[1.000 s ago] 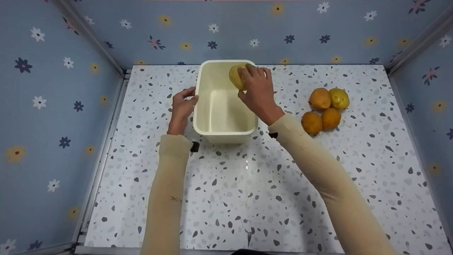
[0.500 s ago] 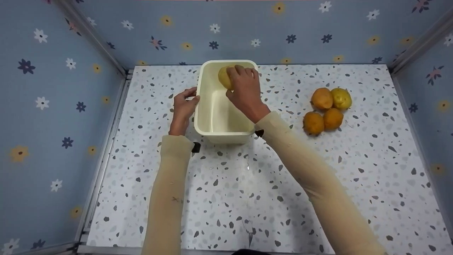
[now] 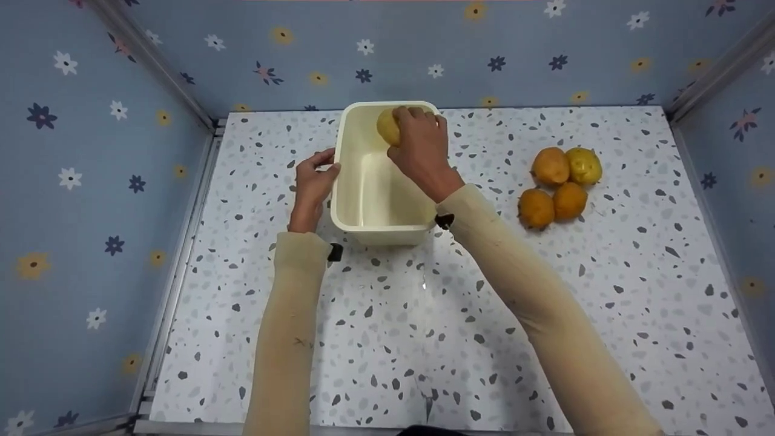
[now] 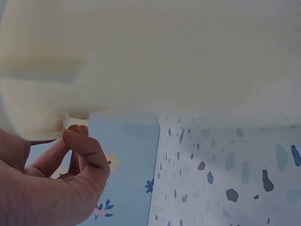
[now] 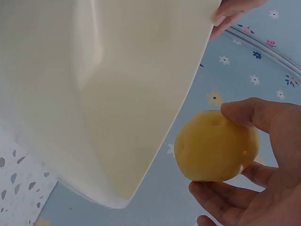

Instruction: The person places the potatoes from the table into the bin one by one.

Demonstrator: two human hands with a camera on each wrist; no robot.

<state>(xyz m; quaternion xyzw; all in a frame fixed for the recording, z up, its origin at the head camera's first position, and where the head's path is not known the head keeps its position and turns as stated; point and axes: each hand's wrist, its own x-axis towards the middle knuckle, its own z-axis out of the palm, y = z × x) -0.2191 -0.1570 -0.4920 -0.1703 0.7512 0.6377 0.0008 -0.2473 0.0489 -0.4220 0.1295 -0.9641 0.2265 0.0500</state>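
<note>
A cream plastic bin (image 3: 385, 229) stands on the speckled table, its open top facing up. My left hand (image 3: 313, 188) pinches the bin's left rim between thumb and fingers; in the left wrist view the left fingertips (image 4: 77, 136) curl at its edge. Above the far part of the bin, my right hand (image 3: 422, 145) holds a yellow potato (image 3: 387, 127). The right wrist view shows the potato (image 5: 214, 146) smooth and dimpled, with thumb and fingers around one side of it. The hand hides part of the potato in the head view.
To the right of the bin lie a yellow potato-like piece (image 3: 583, 166) and several orange-brown rounded pieces (image 3: 550, 166), grouped close together. Flowered blue panels (image 3: 363, 54) enclose the table (image 3: 375, 339) at the back and both sides.
My right hand has moved left with the potato, from the bin's right rim to over its inside, then barely shifted. My left hand stays at the left rim.
</note>
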